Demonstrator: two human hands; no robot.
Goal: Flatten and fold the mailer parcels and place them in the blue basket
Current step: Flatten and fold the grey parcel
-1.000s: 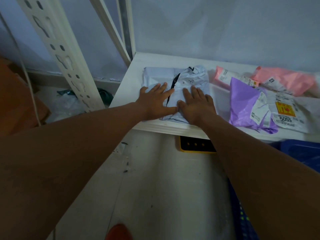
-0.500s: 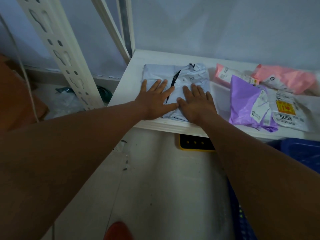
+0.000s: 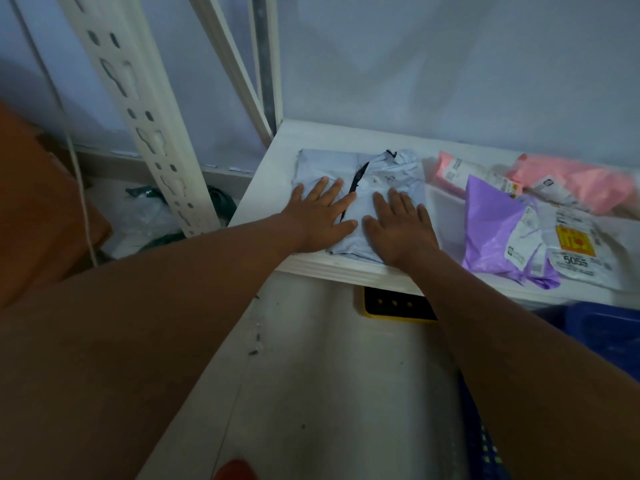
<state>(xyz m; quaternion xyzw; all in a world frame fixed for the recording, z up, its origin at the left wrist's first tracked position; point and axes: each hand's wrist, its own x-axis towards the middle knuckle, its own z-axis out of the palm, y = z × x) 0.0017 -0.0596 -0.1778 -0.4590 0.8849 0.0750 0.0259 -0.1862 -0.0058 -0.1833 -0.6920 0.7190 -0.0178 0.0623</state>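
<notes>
A pale grey mailer lies flat on the left end of the white shelf, with a dark torn slit down its middle. My left hand presses on its left half with straight, spread fingers. My right hand presses flat on its right half, close beside the left. To the right lie a purple mailer, a white labelled mailer and pink mailers. The blue basket shows at the lower right, below the shelf edge.
A white slotted rack post stands left of the shelf. A yellow and black object sits under the shelf edge. Crumpled plastic and a brown shape lie on the floor at left. A red object is at the bottom.
Both hands stay flat on the grey mailer, sliding slightly over it. The view has shifted a little; nothing else moved.
</notes>
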